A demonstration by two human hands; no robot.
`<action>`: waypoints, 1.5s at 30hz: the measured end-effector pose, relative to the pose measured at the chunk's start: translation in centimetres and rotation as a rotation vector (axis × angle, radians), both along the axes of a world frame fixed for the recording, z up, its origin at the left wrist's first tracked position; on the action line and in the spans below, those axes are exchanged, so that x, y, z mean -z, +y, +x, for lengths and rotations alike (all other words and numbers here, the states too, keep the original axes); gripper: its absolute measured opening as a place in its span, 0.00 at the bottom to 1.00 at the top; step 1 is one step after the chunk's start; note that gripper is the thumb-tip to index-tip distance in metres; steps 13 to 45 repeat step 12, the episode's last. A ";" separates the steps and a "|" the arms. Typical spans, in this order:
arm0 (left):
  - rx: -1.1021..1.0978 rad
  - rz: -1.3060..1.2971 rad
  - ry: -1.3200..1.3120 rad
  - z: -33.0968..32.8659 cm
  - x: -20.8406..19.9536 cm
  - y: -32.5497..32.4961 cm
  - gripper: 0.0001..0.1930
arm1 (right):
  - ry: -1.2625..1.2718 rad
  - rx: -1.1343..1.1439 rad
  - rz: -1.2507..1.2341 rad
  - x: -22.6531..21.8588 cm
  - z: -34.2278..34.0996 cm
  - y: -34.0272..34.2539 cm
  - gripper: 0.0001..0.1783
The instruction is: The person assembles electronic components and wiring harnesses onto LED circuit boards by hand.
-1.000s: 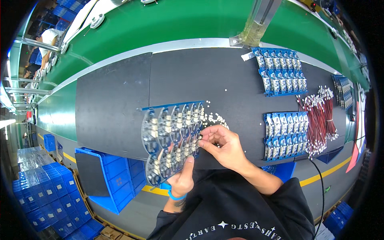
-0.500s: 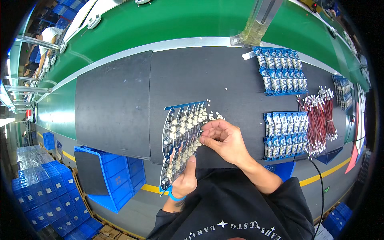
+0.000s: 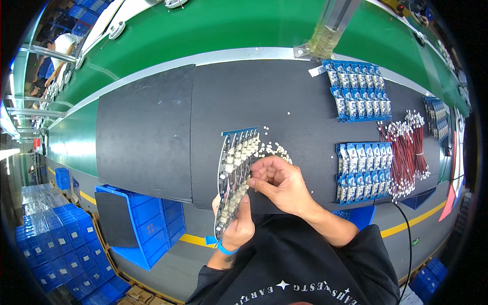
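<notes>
My left hand (image 3: 240,227) grips the near end of a circuit board panel (image 3: 236,165), which is held tilted steeply above the black mat. Rows of cream-white connectors line the panel, and a blue edge strip shows at its far end. With thumb and fingertips pinched together, my right hand (image 3: 284,187) is at the panel's right side, close to the connectors. Whatever lies between those fingertips is too small or hidden to make out. Small white plastic pieces (image 3: 276,149) lie scattered on the mat just beyond my right hand.
Stacked blue circuit board panels stand at the far right (image 3: 358,90) and near right (image 3: 363,173). Beside them lie bundled red wires (image 3: 401,152) with white plugs. A green conveyor (image 3: 229,30) runs behind the black mat (image 3: 145,132). Blue crates (image 3: 152,229) stand below, left.
The panel has turned more edge-on and its far end has shifted right. My right hand has moved slightly left and down along it, uncovering more of the white pieces.
</notes>
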State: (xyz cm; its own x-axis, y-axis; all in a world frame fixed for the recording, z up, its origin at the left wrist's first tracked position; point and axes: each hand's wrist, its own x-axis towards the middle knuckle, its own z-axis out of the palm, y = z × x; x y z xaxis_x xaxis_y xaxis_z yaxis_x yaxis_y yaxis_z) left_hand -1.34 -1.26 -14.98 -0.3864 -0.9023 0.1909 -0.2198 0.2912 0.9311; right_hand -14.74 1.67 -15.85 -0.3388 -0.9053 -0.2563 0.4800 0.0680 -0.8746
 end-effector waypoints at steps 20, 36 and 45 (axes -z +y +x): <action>0.019 0.070 0.050 -0.1 0.6 0.0 0.19 | 0.165 -0.031 0.002 0.5 -0.3 0.0 0.13; 0.019 0.070 0.050 -0.1 0.6 0.0 0.19 | 0.165 -0.031 0.002 0.5 -0.3 0.0 0.13; 0.019 0.070 0.050 -0.1 0.6 0.0 0.19 | 0.165 -0.031 0.002 0.5 -0.3 0.0 0.13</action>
